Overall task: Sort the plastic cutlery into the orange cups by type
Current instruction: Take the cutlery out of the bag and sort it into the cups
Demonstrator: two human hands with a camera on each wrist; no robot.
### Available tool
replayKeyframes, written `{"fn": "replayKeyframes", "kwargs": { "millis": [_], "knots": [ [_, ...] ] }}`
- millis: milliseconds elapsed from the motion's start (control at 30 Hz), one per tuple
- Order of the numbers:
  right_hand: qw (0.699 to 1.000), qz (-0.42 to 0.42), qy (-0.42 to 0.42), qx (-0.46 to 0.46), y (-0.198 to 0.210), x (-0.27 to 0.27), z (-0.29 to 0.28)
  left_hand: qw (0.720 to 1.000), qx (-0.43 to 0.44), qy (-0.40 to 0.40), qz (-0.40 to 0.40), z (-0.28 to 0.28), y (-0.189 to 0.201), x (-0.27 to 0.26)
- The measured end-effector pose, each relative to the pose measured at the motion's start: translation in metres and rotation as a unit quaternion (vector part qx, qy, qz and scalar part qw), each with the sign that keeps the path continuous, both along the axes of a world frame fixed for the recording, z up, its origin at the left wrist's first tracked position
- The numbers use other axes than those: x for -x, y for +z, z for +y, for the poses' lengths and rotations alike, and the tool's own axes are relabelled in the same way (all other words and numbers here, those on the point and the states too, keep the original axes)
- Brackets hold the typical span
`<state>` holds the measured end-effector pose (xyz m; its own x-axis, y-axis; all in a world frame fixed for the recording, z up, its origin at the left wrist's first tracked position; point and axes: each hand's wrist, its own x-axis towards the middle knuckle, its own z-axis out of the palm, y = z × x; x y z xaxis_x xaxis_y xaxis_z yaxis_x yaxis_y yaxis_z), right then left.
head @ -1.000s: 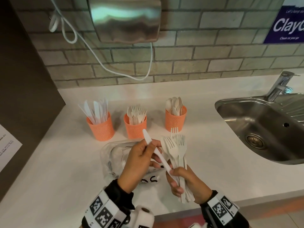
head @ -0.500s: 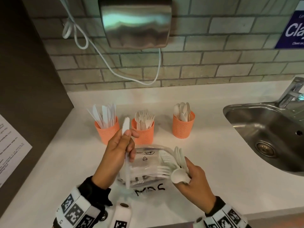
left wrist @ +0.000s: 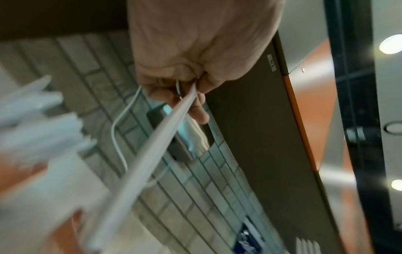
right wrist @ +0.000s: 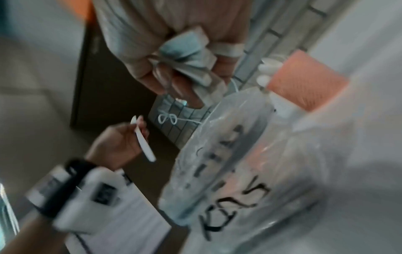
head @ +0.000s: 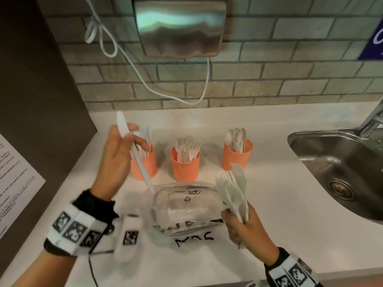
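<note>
White countertop (head: 269, 214) against a grey brick wall (head: 269, 83); steel wall-mounted dispenser (head: 180, 25) at 12 o'clock with a white cable (head: 145, 79) looping below it, steel sink (head: 342, 168) and tap at 3 o'clock, dark panel (head: 35, 96) with a printed sheet at 9 o'clock. Three orange cups in a row mid-counter: knife cup (head: 145, 166) at 10 o'clock, fork cup (head: 185, 164) centre, spoon cup (head: 236, 154) at 1 o'clock. Left hand (head: 118, 158) pinches one white knife (head: 134, 150) between thumb and fingers, blade up, raised in front of the knife cup. Right hand (head: 246, 228) is fisted round a bundle of forks and spoons (head: 233, 191), heads up, at 5 o'clock. Clear plastic bag (head: 186, 208) with black marker writing lies on the counter between the hands.
</note>
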<state>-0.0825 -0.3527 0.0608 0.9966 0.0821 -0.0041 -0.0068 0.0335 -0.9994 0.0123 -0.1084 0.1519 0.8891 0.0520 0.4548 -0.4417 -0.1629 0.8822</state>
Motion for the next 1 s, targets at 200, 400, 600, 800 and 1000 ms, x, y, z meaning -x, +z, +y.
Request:
{"fn": "replayKeyframes", "kwargs": {
  "millis": [200, 400, 600, 800, 1000],
  "knots": [
    [0.948, 0.202, 0.113, -0.220, 0.011, -0.009, -0.008, 0.989, -0.103, 0.080, -0.073, 0.054, 0.004, -0.080],
    [0.909, 0.248, 0.173, -0.286, 0.011, -0.013, -0.002, 0.958, -0.237, 0.154, -0.037, 0.051, -0.030, -0.108],
    [0.906, 0.260, 0.164, -0.290, 0.011, -0.011, 0.000, 0.929, -0.342, 0.143, -0.002, 0.051, -0.061, -0.113],
    [0.896, 0.254, 0.181, -0.317, 0.008, -0.010, -0.004, 0.909, -0.384, 0.160, 0.005, 0.054, -0.083, -0.112],
    [0.891, 0.245, 0.192, -0.331, 0.007, -0.011, -0.002, 0.845, -0.500, 0.190, -0.020, 0.060, -0.086, -0.108]
  ]
}}
